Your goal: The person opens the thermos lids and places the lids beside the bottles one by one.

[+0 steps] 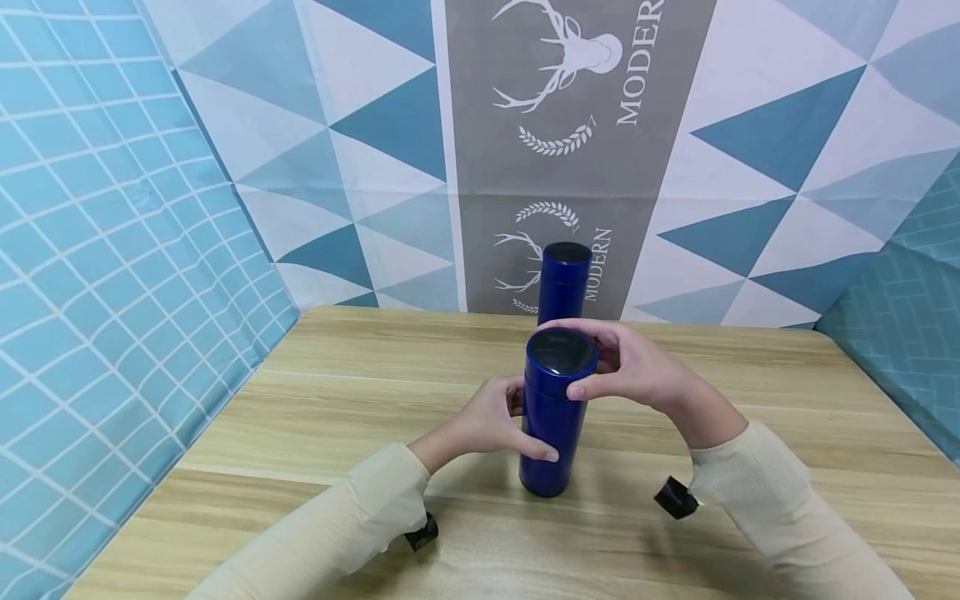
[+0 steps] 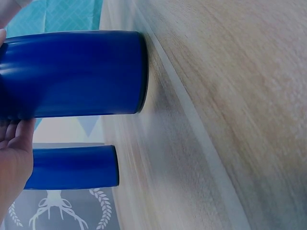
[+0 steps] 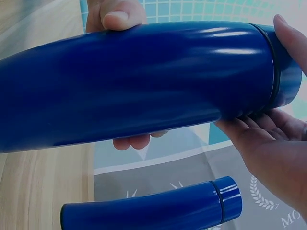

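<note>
A blue thermos flask [image 1: 558,421] with a dark glossy top stands roughly upright near the middle of the table; whether its base touches the wood I cannot tell. Around its body, my left hand [image 1: 487,417] grips from the left, thumb across the near side. My right hand [image 1: 641,367] holds the lid end from the right, thumb in front and fingers behind. The seam under the lid shows in the right wrist view, with the lid [image 3: 288,72] between my thumb and fingers. Behind it, a second blue flask [image 1: 564,283] stands upright, its lower part hidden.
The light wood table [image 1: 360,367] reaches back to a wall covering [image 1: 390,183] with triangles and a grey deer panel. Blue tiled sheets [image 1: 97,208] border the left and right sides. A black wrist device [image 1: 677,497] hangs beneath the right sleeve.
</note>
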{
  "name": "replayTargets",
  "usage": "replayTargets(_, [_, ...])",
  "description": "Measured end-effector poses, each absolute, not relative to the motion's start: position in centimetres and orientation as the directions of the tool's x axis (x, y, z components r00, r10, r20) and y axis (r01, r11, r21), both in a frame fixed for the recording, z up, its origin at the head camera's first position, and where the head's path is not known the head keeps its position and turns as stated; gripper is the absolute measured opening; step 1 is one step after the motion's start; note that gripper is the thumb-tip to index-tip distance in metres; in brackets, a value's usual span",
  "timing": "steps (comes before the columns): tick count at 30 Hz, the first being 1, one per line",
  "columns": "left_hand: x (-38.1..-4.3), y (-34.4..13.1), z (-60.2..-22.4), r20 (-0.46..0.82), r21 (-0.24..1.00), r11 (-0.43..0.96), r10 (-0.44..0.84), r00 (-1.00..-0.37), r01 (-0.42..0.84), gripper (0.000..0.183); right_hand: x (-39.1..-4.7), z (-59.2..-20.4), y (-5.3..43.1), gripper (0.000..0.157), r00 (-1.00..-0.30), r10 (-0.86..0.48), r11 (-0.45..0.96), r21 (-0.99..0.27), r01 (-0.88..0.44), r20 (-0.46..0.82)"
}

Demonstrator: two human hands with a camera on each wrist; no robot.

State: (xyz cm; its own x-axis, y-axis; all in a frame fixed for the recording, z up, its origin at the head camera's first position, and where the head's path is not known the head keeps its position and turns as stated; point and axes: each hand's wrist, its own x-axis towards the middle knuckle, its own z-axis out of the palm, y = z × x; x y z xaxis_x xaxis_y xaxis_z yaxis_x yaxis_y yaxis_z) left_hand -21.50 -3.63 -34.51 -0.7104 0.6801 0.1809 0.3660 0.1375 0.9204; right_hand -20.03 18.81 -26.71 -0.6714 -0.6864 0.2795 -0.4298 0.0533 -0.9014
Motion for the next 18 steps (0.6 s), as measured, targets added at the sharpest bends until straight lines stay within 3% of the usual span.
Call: replayTargets(18, [-21.4, -3.6, -34.5, 0.194, 0.918, 0.13, 0.678, -0.709, 0.376, 0.061, -21.2, -26.8, 19.3, 0.066, -0.588, -0.763, 0.009, -0.906, -0.423, 0.267])
